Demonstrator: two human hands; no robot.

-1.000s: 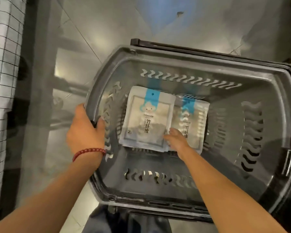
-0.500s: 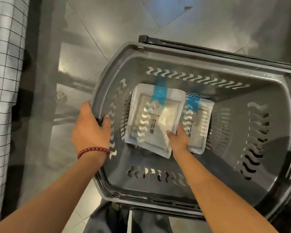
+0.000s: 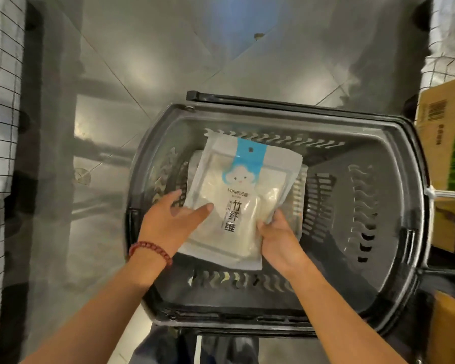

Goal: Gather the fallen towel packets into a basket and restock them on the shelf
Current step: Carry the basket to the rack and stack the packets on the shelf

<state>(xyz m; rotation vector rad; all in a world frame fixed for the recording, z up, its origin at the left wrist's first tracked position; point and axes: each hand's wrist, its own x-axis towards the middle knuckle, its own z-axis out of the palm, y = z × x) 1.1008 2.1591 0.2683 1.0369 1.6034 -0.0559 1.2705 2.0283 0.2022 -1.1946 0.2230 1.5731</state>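
We look down on our two hands holding a flat, white-and-clear plastic towel packet (image 3: 237, 200) with a blue cloud-face header, inside a dark grey slotted plastic basket (image 3: 405, 153), above a second packet (image 3: 195, 160) that is mostly hidden beneath it. Our left hand (image 3: 166, 224) pinches the left edge, thumb on the front, and our right hand (image 3: 279, 240) curls round the lower right corner. We judge it light, soft and limp under slick film, so gripping opposite edges rather than the glossy face should stop it sagging or sliding.

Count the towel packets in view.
2: top packet, held by left hand and right hand; second packet mostly hidden beneath, edge showing at right. More may be hidden.
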